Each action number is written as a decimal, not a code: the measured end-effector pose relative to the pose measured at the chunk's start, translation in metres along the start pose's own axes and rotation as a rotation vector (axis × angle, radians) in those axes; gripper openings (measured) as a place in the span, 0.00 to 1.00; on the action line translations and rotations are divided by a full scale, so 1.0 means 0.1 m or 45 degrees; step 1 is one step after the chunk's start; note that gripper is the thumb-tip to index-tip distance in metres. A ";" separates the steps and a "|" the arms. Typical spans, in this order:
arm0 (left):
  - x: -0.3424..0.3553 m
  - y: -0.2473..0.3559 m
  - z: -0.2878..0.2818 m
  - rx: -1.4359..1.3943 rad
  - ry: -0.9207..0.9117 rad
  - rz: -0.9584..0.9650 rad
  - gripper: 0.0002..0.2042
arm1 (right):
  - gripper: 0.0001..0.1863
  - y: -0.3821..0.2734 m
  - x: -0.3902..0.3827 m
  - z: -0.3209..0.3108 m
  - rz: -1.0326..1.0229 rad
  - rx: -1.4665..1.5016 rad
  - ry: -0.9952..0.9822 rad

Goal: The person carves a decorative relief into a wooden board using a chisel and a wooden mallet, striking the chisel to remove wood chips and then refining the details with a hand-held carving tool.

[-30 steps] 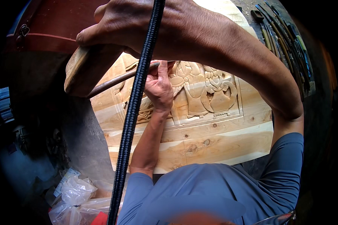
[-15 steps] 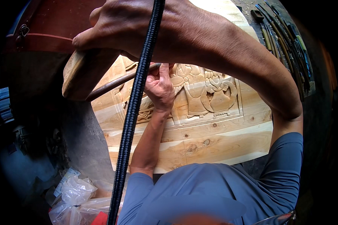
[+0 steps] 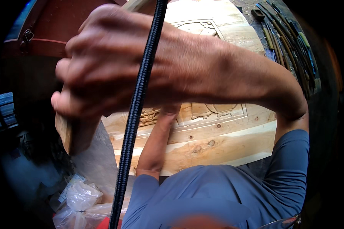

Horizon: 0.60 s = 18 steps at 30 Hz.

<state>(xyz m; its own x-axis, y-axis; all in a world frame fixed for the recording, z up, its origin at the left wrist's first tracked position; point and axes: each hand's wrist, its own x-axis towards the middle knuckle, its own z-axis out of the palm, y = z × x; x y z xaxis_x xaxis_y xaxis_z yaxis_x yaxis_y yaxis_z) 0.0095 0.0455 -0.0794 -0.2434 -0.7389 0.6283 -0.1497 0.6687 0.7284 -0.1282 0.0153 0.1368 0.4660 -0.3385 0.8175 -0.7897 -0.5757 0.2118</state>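
My right hand (image 3: 99, 65) is closed round a wooden mallet (image 3: 74, 133), a thick pale-edged block whose lower end sticks out below the fingers. Motion blurs the knuckles a little. Under the raised right forearm lies a pale wooden panel (image 3: 237, 129) with a relief carved into it, framed by straight cut lines. My left hand (image 3: 171, 110) rests over the carving, but the right hand and forearm cover its fingers, so only the wrist side shows. The chisel seen earlier in the left hand is hidden now.
Several chisels and carving tools (image 3: 284, 42) lie in a row at the far right, beside a small dark block (image 3: 258, 14). A dark red chest (image 3: 49, 44) with a metal latch stands far left. Clear plastic bags (image 3: 80, 198) sit lower left. A black braided cord (image 3: 139, 91) crosses the view.
My right hand has come down and slightly left with the mallet, tilting it. It now covers the left hand and chisel, which showed before with the left fingers round the shaft.
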 end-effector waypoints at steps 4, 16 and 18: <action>-0.01 0.05 -0.04 -0.044 -0.037 -0.013 0.10 | 0.07 -0.05 -0.03 -0.11 0.005 -0.061 0.000; 0.00 0.11 0.03 -0.151 -0.021 -0.112 0.09 | 0.09 -0.20 -0.08 -0.24 0.000 -0.137 0.030; 0.00 0.12 0.04 -0.162 -0.024 -0.113 0.09 | 0.09 -0.22 -0.08 -0.26 0.001 -0.149 0.031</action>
<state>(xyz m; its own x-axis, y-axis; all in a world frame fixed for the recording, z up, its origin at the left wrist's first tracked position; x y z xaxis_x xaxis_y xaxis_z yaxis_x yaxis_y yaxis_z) 0.0039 0.0538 -0.0715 -0.2525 -0.7923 0.5555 -0.0489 0.5838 0.8104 -0.1251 0.0496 0.1390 0.4567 -0.3202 0.8300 -0.8320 -0.4840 0.2711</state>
